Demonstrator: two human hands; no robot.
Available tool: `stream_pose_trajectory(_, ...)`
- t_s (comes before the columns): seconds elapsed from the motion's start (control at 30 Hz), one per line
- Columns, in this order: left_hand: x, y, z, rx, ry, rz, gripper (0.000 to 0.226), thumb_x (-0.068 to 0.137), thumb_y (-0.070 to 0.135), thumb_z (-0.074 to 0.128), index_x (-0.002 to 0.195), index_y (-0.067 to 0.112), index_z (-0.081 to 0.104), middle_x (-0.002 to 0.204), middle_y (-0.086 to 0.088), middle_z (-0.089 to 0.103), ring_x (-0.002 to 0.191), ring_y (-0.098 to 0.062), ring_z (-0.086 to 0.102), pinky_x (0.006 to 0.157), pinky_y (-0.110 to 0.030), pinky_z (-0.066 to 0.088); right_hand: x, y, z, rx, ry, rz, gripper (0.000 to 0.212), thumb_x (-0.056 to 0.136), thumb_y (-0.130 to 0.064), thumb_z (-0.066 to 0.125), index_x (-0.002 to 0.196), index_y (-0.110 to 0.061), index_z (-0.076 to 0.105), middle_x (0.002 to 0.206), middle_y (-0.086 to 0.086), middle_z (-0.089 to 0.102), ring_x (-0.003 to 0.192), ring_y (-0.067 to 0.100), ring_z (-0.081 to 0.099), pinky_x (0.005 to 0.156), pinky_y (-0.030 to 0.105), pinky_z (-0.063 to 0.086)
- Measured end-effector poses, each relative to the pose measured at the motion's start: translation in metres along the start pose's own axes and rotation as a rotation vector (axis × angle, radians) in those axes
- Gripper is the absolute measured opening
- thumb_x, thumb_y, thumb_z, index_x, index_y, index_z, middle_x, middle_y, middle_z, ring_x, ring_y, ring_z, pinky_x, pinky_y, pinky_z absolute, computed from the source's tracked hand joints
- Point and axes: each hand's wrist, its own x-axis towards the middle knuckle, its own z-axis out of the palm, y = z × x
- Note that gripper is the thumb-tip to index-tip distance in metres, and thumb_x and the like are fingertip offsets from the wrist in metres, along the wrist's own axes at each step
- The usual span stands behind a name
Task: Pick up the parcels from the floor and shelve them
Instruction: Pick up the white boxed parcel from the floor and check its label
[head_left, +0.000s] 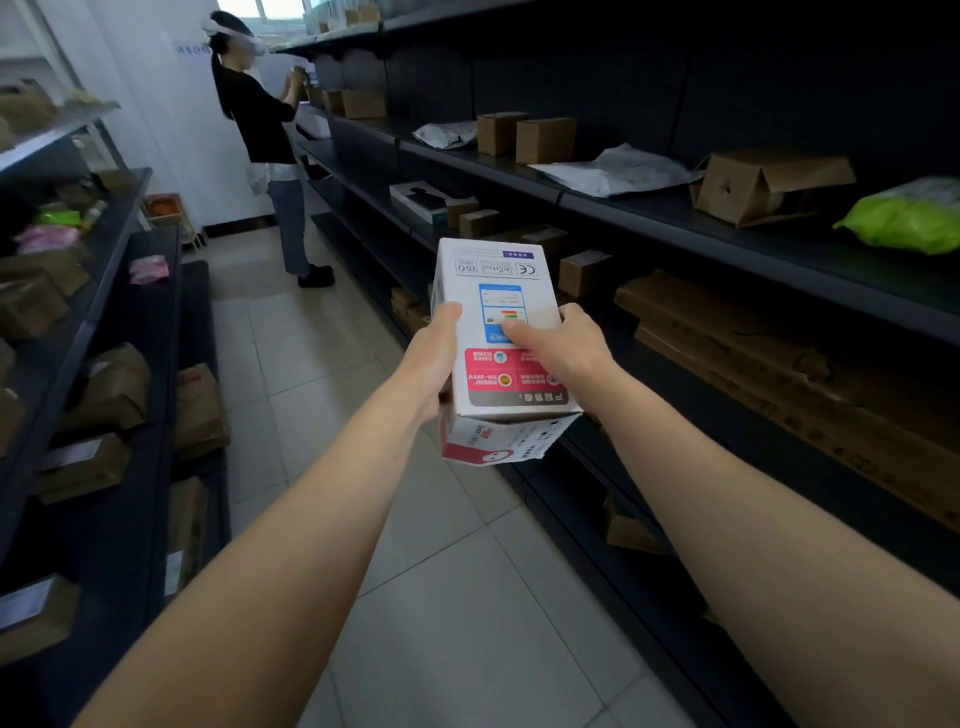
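Observation:
A white printed parcel box (488, 275) with red and blue panels is held out in front of me over the aisle floor, its long side pointing away. My left hand (434, 358) grips its left edge, thumb on top. My right hand (563, 345) holds the right edge, thumb pressed on the blue label. The dark shelf unit (649, 205) runs along my right, close to the box.
Brown cartons (545, 139), grey mailer bags (618, 171) and a green bag (904, 221) lie on the right shelves; a long flat carton (769, 358) lies lower. Another shelf rack (119, 291) with cartons lines the left. A person (265, 135) stands down the tiled aisle (457, 597) at the shelves.

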Motion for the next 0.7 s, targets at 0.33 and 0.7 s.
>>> stream_pose_trajectory(0.33,0.005,-0.006,-0.007,-0.022,0.261,0.041,0.025,0.104,0.028,0.029,0.115,0.009,0.041,0.083,-0.006,0.063,0.063,-0.015,0.063,0.050,-0.027,0.047,0.000,0.001,0.011,0.196,-0.097,-0.024,0.054,0.083,-0.058,0.056,0.127,-0.026,0.053,0.116,0.011,0.067,0.090,0.024,0.074,0.080,0.045,0.062)
stream_pose_trajectory(0.7,0.010,-0.015,-0.024,-0.022,0.316,0.125,0.032,0.098,0.042,0.044,0.116,0.020,0.028,0.113,-0.010,0.060,0.091,-0.021,0.069,0.072,-0.034,0.057,0.009,-0.009,0.016,0.153,-0.247,0.133,0.087,0.077,-0.075,0.054,0.135,-0.010,0.050,0.100,0.006,0.077,0.077,0.019,0.077,0.076,0.037,0.060)
